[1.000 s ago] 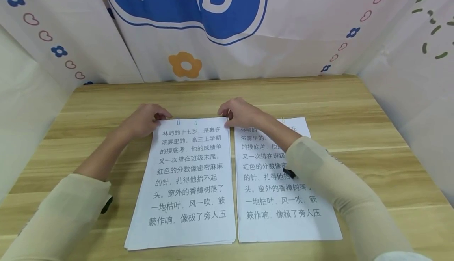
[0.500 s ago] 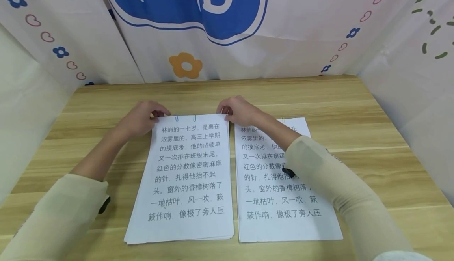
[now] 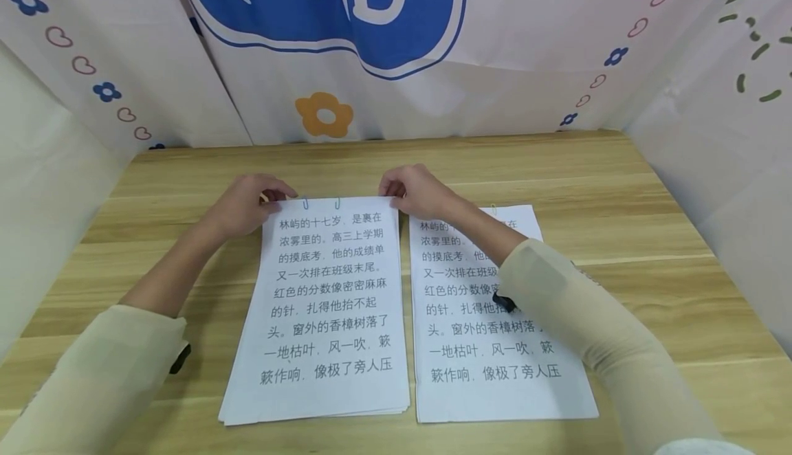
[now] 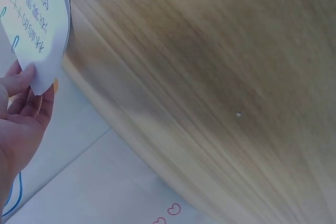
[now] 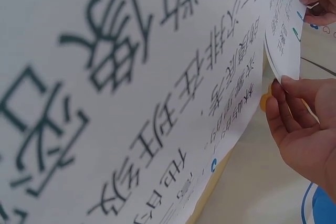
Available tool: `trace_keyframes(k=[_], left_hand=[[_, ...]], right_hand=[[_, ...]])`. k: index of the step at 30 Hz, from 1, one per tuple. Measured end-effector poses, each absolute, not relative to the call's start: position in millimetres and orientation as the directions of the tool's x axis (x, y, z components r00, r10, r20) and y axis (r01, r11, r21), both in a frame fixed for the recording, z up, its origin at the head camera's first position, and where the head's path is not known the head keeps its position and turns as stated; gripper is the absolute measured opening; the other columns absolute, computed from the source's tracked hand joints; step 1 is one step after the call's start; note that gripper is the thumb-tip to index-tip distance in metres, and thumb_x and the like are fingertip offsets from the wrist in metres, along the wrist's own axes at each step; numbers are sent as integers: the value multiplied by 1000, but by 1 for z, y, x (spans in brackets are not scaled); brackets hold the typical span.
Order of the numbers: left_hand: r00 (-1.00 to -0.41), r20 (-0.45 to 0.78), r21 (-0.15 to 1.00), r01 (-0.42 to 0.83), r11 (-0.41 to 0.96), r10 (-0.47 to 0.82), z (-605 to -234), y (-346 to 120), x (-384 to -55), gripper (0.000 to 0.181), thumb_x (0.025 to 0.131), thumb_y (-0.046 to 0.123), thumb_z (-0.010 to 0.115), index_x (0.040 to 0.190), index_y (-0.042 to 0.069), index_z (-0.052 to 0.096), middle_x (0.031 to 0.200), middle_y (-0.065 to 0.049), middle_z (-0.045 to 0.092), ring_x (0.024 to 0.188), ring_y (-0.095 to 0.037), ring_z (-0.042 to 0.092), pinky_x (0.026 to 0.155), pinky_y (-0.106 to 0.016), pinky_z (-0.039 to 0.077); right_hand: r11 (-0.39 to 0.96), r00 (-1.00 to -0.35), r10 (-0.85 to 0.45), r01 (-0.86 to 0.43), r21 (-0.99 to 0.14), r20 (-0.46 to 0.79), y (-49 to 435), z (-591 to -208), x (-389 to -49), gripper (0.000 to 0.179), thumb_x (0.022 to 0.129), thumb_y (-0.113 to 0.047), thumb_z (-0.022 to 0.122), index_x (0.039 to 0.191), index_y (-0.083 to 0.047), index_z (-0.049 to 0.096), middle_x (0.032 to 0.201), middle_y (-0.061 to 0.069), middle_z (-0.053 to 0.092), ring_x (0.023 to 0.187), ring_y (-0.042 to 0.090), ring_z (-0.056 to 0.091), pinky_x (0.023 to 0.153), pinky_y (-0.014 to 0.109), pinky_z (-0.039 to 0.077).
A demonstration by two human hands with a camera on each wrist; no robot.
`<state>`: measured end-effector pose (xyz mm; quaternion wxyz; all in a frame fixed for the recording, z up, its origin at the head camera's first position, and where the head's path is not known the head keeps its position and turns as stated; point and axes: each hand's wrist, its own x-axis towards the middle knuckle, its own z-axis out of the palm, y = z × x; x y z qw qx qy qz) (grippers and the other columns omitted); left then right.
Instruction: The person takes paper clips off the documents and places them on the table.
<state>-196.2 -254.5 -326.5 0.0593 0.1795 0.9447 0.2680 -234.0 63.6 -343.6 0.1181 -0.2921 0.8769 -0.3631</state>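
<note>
Left hand (image 3: 252,202) and right hand (image 3: 421,191) pinch the top corners of the two-clip printed stack (image 3: 328,297) — just left of the yellow-clipped stack (image 3: 482,400) — each thumb on top; uneven pulling could worsen the pinched stack's staggered bottom edge.

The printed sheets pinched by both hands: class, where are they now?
In the head view, the printed sheets are just left of the other paper stack, with the left hand and right hand at their top corners.
</note>
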Motion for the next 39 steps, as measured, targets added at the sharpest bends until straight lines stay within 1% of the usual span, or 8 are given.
trace_keyframes(k=[9,15,22,31,39], left_hand=[[-936,-6,540,293,789,351,-325,-252,-193,21,94,-16,59,111,-11,70,104,-24,67,97,-36,60,84,-48,51],[-935,-3,543,296,786,354,-324,-252,-193,20,94,-16,59,109,-11,70,103,-24,67,96,-36,60,84,-48,51],[-932,-5,543,303,783,363,-324,-251,-193,20,94,-15,59,110,-11,70,104,-24,68,97,-36,61,86,-49,51],[-931,15,543,313,779,364,-326,-246,-196,17,95,-11,62,109,-9,71,102,-23,70,96,-36,63,85,-48,52],[-933,12,536,311,785,361,-327,-243,-199,17,94,-11,63,109,-9,71,101,-23,69,95,-35,63,84,-48,52]], right_hand=[[546,-816,-578,-405,-734,20,63,-343,-230,14,94,8,65,103,0,72,98,10,70,91,22,64,84,29,55],[540,-840,-543,-352,-764,3,63,-344,-229,14,94,9,66,103,-1,72,99,10,70,91,22,65,81,28,56],[503,-855,-519,-283,-817,-24,66,-343,-226,15,94,11,66,103,0,73,99,12,70,90,24,66,74,30,60],[491,-860,-509,-253,-833,-38,68,-345,-226,19,91,15,66,103,1,73,99,13,70,89,24,66,74,31,61],[492,-862,-504,-241,-837,-48,68,-344,-226,19,91,15,66,103,2,72,100,14,70,91,25,67,76,31,61]])
